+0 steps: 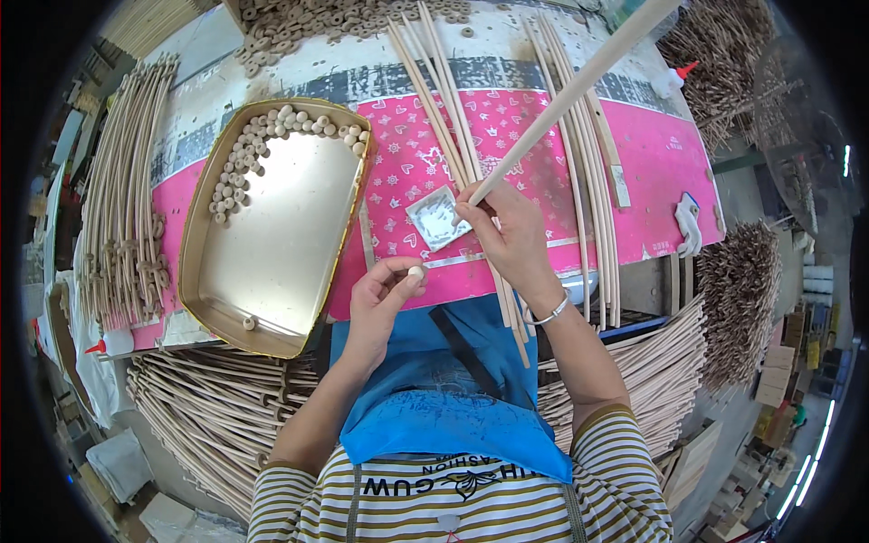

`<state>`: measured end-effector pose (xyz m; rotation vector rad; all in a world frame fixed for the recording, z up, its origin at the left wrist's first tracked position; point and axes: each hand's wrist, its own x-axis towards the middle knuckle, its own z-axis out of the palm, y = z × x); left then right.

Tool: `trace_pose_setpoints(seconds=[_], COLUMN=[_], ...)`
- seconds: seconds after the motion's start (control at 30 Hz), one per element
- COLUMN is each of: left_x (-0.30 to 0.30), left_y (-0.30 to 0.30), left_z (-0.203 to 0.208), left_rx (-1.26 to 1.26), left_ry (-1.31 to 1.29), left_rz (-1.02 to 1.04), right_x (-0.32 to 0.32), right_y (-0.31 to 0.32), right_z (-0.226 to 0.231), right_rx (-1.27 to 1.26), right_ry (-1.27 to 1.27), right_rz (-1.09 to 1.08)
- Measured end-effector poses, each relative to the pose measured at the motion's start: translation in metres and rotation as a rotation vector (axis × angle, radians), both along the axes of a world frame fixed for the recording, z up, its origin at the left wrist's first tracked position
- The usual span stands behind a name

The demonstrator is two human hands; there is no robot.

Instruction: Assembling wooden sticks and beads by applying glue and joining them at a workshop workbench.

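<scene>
we see pale, slim stick (572,97) slanting near-left to far-right; right hand (509,228) pinches it, left hand (377,300) pinches pale bead (416,271).

White-printed pink sheet (389,185); blue apron (448,425); cream bead (416,271); beige rod (577,87); brown-striped shirt (511,516)

We see a glossy, metallic-looking tray (281,235); right of it, a matt wooden bead (416,271) and smooth wooden rod (568,100).

Brown rings (312,20) lie heaped along the table's (507,50) far edge; a red-tipped white bottle (668,83) sits near its far right corner.
</scene>
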<state>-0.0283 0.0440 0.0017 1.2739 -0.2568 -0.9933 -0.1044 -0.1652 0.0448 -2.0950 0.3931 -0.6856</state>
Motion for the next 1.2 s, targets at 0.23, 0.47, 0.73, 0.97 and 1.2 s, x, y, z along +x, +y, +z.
trace_pose_setpoints(seconds=[0.23, 0.47, 0.73, 0.97, 1.2], left_x=[0.013, 0.018, 0.025, 0.026, 0.023], left_y=[-0.017, -0.03, -0.037, -0.05, -0.055], left_z=[-0.006, -0.007, -0.004, -0.005, 0.007], left_rx=[-0.071, -0.07, -0.079, -0.087, -0.119], left_ry=[-0.035, -0.035, -0.034, -0.042, 0.078], left_rz=[0.03, 0.069, 0.137, 0.155, 0.122], right_x=[0.021, 0.021, 0.011, 0.005, 0.005], right_y=[0.008, 0.008, -0.011, -0.013, 0.0], right_z=[-0.013, -0.014, -0.02, -0.007, 0.004], right_rx=[-0.024, 0.021, 0.234, 0.428, 0.502], right_ry=[0.077, 0.101, 0.004, -0.197, -0.254], right_rz=[0.057, 0.062, -0.042, -0.092, -0.037])
